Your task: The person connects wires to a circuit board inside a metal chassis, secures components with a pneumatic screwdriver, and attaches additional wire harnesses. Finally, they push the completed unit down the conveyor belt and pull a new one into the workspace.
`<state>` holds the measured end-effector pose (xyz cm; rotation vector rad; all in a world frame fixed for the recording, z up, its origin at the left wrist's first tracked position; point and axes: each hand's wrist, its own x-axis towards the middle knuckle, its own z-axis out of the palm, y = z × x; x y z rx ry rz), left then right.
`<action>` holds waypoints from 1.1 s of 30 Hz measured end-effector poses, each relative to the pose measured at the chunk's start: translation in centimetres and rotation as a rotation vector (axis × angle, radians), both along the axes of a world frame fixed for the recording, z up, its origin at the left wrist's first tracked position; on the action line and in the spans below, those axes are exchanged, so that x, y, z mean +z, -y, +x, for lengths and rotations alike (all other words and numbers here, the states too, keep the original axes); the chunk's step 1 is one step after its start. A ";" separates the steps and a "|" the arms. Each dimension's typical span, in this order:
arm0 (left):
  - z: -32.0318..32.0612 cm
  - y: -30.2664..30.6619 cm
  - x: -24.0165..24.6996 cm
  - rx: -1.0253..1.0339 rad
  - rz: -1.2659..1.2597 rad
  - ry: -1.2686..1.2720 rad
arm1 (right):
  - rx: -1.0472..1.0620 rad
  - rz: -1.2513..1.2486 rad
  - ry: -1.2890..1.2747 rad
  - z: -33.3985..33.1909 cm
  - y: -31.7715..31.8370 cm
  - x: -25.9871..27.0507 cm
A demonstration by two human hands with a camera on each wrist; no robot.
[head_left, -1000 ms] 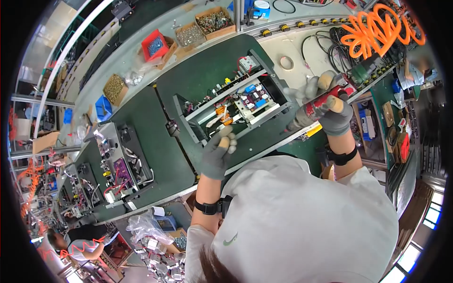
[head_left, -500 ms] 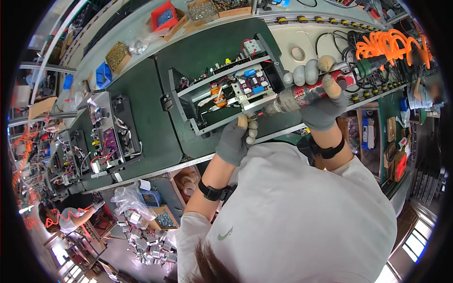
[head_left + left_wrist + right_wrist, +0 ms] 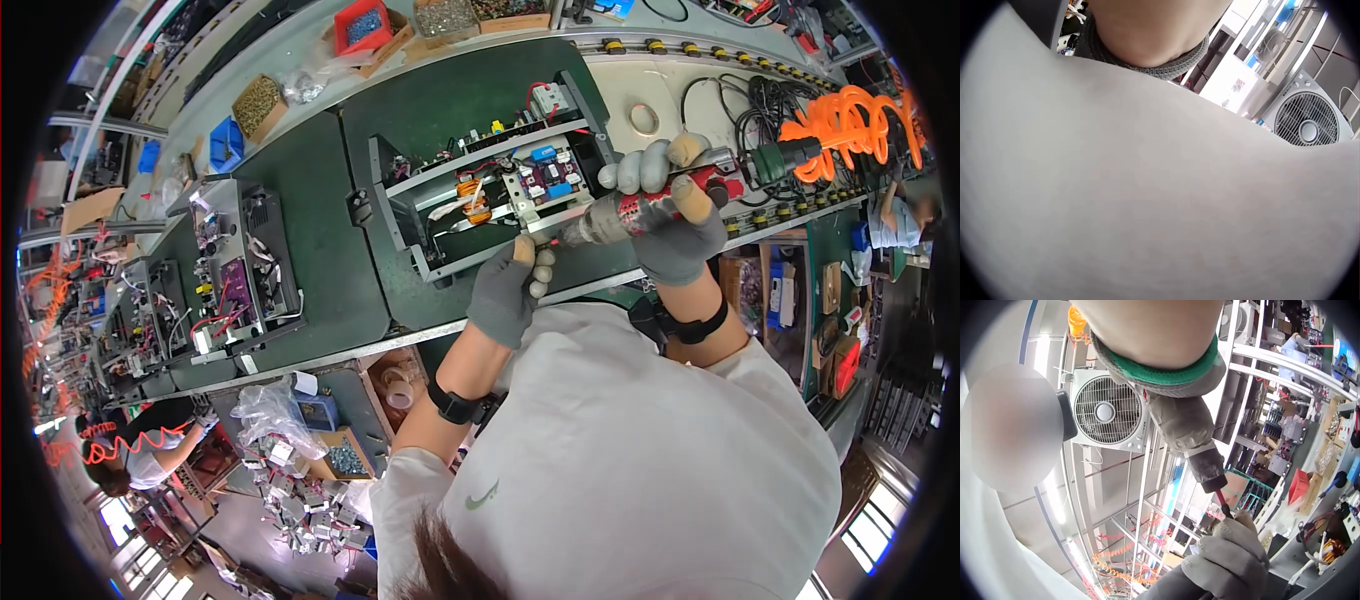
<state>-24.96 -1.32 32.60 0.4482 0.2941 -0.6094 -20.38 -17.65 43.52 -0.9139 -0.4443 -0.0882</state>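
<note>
My gloved right hand (image 3: 685,240) grips a red and grey air screwdriver (image 3: 620,216), held nearly level with its nose pointing left. An orange coiled hose (image 3: 850,125) runs from its rear end. Beside the bit, my gloved left hand (image 3: 503,292) is at the front edge of an open grey metal chassis (image 3: 465,263). In the right wrist view, the curled fingers of the left hand (image 3: 1229,559) pinch at the tip of the bit (image 3: 1223,503); anything small between them is hidden. Circuit boards (image 3: 548,172) and an orange-wound coil (image 3: 472,200) sit inside the chassis.
A second chassis (image 3: 245,265) stands on the green bench (image 3: 335,290) to the left. Behind are a red bin (image 3: 362,25), a blue bin (image 3: 226,145) and a carton of small parts (image 3: 258,105). A tape roll (image 3: 643,119) and black cables (image 3: 745,105) lie at the right.
The screwdriver has come left and its bit now meets my left fingertips. My left hand has shifted right along the chassis edge. The head view has turned somewhat.
</note>
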 end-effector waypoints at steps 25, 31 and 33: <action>4.8 -1.0 -3.3 0.040 1.795 0.604 | -0.240 0.040 -0.080 1.7 1.3 0.3; 6.8 0.2 -5.1 0.024 1.922 0.787 | -0.246 0.087 -0.046 2.3 1.6 0.1; 8.0 -0.6 -7.0 -0.039 1.688 0.603 | -0.260 0.084 -0.053 2.4 1.8 0.2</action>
